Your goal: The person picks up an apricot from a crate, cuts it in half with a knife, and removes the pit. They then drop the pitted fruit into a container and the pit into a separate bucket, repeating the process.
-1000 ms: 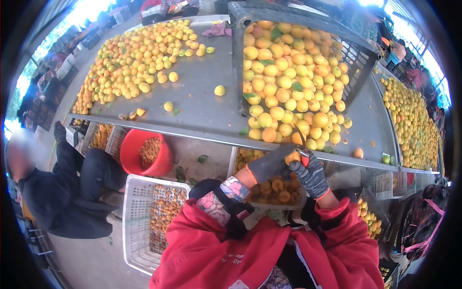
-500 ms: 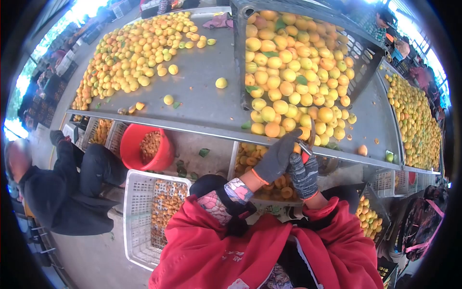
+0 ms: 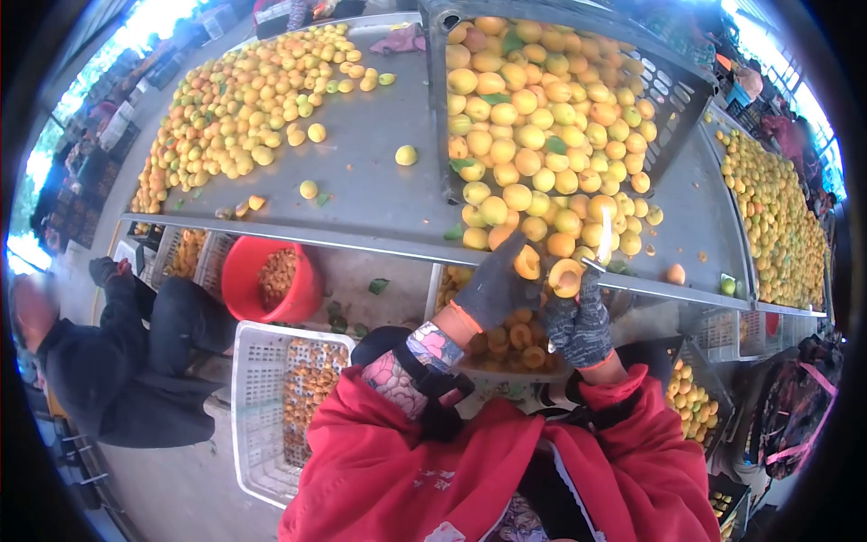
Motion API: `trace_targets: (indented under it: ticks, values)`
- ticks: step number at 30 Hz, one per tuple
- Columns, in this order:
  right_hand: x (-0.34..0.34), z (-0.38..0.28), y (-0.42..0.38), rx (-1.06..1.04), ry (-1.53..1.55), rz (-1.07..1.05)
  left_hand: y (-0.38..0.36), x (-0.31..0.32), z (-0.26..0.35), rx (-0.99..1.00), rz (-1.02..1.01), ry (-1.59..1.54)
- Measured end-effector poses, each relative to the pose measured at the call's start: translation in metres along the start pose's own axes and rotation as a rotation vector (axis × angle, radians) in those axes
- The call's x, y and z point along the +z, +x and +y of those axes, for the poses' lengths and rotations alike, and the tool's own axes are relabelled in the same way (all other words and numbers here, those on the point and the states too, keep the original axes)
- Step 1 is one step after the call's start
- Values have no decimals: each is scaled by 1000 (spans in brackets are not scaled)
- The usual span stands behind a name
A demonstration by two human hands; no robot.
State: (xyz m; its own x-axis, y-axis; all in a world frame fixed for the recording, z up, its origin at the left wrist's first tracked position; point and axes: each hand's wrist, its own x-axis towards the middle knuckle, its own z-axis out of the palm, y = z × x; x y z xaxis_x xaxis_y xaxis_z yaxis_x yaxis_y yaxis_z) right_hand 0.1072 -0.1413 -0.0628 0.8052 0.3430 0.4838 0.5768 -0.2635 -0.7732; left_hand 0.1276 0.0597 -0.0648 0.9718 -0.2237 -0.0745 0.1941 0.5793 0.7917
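In a dark grey glove, my left hand (image 3: 497,285) has its fingers closed on an apricot half (image 3: 526,263), at the near edge of the metal table. My right hand (image 3: 578,325), in a striped grey glove, grips a knife (image 3: 604,237) whose blade points up and shines in the light. A second apricot half (image 3: 566,278), cut face up, sits at the thumb side of that same hand. Beyond both hands, whole apricots (image 3: 542,144) spill from a tipped crate (image 3: 664,135). Below the hands is a container with apricot halves (image 3: 519,336), partly hidden by them.
More apricots (image 3: 244,108) are heaped on the metal table (image 3: 370,172) at the left. Under its edge stand a red bucket (image 3: 312,287) and a white crate (image 3: 248,397) with cut fruit. A person in dark clothes (image 3: 117,352) sits at the left.
My hands have moved slightly apart. The apricot between them now shows as two separate halves, one at each hand. The knife blade has turned more upright, clear of the fruit.
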Motion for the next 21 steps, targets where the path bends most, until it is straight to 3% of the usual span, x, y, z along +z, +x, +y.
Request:
trace_targets:
  ticks: [1, 3, 6, 10, 11, 12, 13, 14, 16, 17, 20, 21]
  values:
    - [-4, -20, 7, -203, -201, 5, -1, -2, 4, -37, -26, -84]
    - [-11, -19, 3, -280, -283, -40, 3, -5, 5, -69, -15, -199]
    - [-20, -12, -6, -126, -171, -140, 16, -17, -17, -77, 35, -243]
    - [-20, 1, -21, 514, 285, -133, 16, -23, -23, -147, -6, -226]
    - [-18, -3, -19, 517, 305, -99, 14, -21, -19, -198, 4, -195]
    - [-19, -5, -16, 573, 525, -79, 11, -19, -14, -249, 13, -165]
    - [-20, -6, -13, 633, 741, -49, 1, -2, 8, -329, 30, -92]
    - [-24, -6, -10, 735, 1161, -29, -6, 6, 20, -356, -1, 120]
    - [-28, 5, -17, 760, 1106, -1, -18, 19, 37, -345, -124, 678]
    - [-21, 15, -20, 679, 631, -2, -20, 21, 37, -297, -213, 1021]
    - [-31, 14, -20, 810, 1154, 84, -15, -1, -1, -13, -252, 1583]
    - [-23, 26, -26, 819, 925, 146, -12, -2, 1, -100, -257, 1467]
